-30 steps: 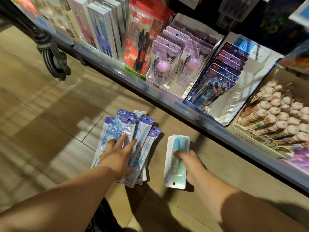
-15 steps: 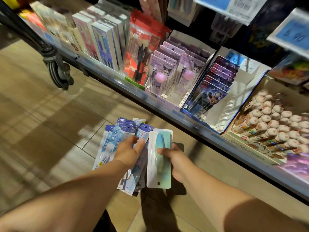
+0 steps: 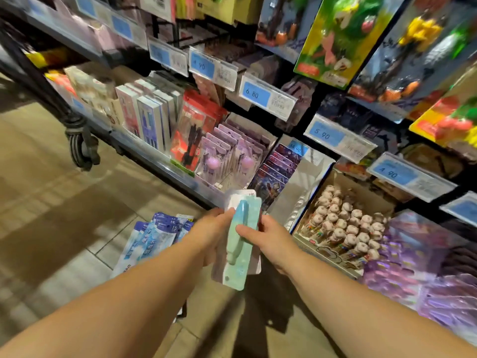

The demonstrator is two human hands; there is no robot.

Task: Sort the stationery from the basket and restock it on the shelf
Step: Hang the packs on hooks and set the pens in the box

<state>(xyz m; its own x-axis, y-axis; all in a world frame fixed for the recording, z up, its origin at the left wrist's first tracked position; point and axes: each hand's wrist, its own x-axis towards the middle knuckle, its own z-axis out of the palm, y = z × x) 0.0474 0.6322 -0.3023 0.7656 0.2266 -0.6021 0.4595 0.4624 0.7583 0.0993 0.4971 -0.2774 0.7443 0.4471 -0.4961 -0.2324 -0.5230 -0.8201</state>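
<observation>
Left grip and right grip clamp green pack, not yet shelved; blue packets lie on floor.

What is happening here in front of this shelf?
A person holds a mint-green pack with both hands: the left hand grips its left edge and the right hand pinches its right side. At least one more pack seems stacked behind it. A pile of blue packs lies on the floor. The pack is not yet on the shelf ahead.
</observation>
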